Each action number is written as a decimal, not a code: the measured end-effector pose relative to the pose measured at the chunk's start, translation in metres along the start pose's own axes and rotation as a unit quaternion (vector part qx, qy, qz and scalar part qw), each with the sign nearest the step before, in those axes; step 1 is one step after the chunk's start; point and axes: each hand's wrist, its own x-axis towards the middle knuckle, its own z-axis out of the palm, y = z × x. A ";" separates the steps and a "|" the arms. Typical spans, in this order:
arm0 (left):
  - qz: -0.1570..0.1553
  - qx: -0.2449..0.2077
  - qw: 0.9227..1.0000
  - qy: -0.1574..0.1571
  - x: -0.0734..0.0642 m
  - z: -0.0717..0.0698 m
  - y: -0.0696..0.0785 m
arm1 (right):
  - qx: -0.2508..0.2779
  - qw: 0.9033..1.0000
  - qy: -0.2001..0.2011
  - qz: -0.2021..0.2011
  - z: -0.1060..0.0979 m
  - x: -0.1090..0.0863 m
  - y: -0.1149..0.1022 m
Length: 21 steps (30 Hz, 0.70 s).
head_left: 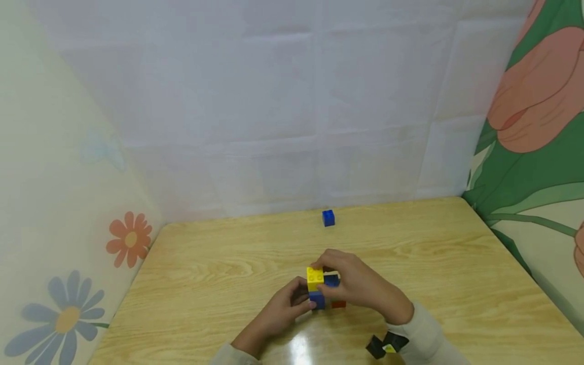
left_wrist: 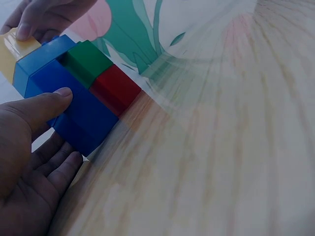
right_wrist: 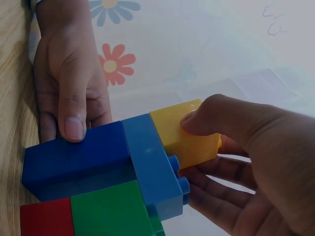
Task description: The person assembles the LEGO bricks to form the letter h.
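Observation:
A small structure of toy building bricks stands on the table, built from blue bricks (right_wrist: pixel 98 147), a green brick (right_wrist: pixel 108 206) on a red brick (right_wrist: pixel 47 216), and a lighter blue brick (right_wrist: pixel 152 167) bridging the top. My left hand (head_left: pixel 285 309) holds the lower blue part, thumb on one face and fingers round the other side. A yellow brick (head_left: pixel 315 279) sits at one end of the lighter blue brick. My right hand (head_left: pixel 356 281) pinches that yellow brick between thumb and fingers. Studs beside it are bare in the right wrist view.
One separate blue brick (head_left: pixel 328 218) stands near the table's far edge. Black blocky pieces with a yellow-green patch (head_left: pixel 389 348) show beside the right sleeve. A white sheet (head_left: pixel 292 101) hangs behind the wooden table (head_left: pixel 205 263), with flower-patterned walls at both sides.

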 end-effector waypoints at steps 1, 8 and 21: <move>0.003 0.000 1.000 -0.001 0.000 0.000 0.000 | 0.001 1.000 0.000 0.000 0.000 0.000 0.000; 0.006 0.000 1.000 -0.003 0.001 0.000 -0.001 | 0.006 1.000 -0.008 0.003 -0.002 0.000 0.000; -0.003 0.000 1.000 -0.004 -0.002 0.001 0.001 | 0.020 1.000 -0.016 0.000 -0.001 0.000 0.003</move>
